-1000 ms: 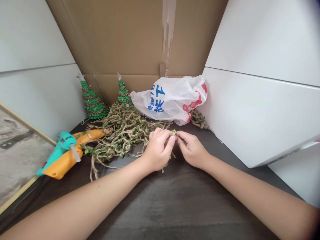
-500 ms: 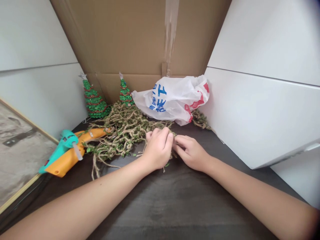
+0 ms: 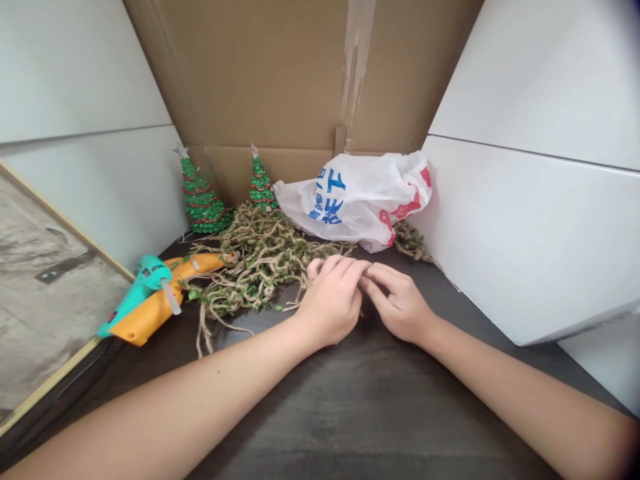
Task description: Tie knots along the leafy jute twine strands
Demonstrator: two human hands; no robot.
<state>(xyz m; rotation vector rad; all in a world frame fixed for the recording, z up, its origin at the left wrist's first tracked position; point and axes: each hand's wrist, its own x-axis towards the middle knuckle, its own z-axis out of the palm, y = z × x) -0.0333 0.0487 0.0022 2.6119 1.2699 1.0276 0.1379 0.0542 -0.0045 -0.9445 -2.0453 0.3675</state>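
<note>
Your left hand and right hand are right up against each other mid-table, fingers curled in and the tips meeting. Honestly can't tell what you've got clamped in there, your left knuckles cover most of it. Just past your left hand, a bit to the left, is that big tangled heap of tan twine with small green leaves, loose ends trailing toward the near side. It's all on a dark wood-grain tabletop. Left of the heap you've got a teal plastic glue gun lying against a curved orange plastic tool. Behind the heap stand two green Christmas tree ornaments, the bigger one on the left and the smaller one nearer the middle. Right of those there's a crumpled white plastic bag with blue and red print, and a brown cardboard sheet closes off the far side
</note>
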